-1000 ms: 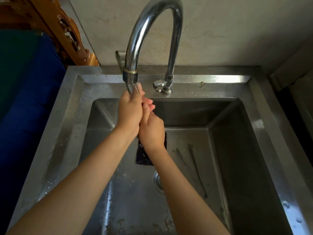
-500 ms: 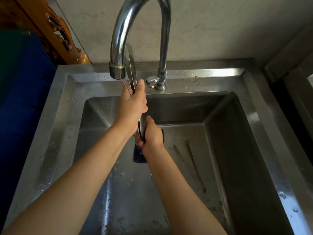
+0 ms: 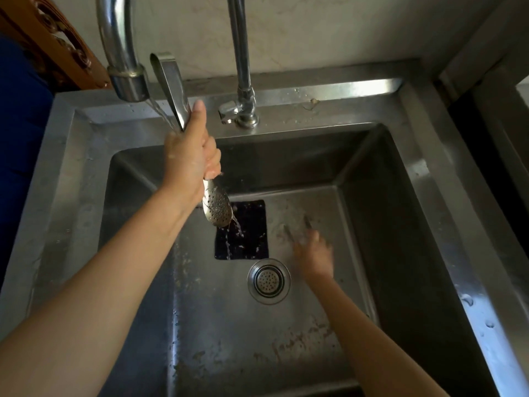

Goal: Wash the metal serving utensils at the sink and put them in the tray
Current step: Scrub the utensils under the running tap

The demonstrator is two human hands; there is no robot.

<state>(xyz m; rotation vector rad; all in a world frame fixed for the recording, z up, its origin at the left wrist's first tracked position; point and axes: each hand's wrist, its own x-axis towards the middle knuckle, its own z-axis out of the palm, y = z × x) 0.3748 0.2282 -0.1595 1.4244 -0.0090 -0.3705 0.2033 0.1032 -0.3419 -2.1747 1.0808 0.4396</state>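
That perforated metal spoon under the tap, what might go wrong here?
The perforated metal spoon hangs bowl-down in the wet left hand alone, so it might slip into the steel sink. The blurred right hand reaches toward dark utensils on the basin floor; a hurried grab could fumble them.

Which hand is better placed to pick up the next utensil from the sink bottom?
The right hand. It is empty, open and low in the sink, reaching toward the utensils lying on the bottom. The left hand has its grip on the slotted spoon under the tap.
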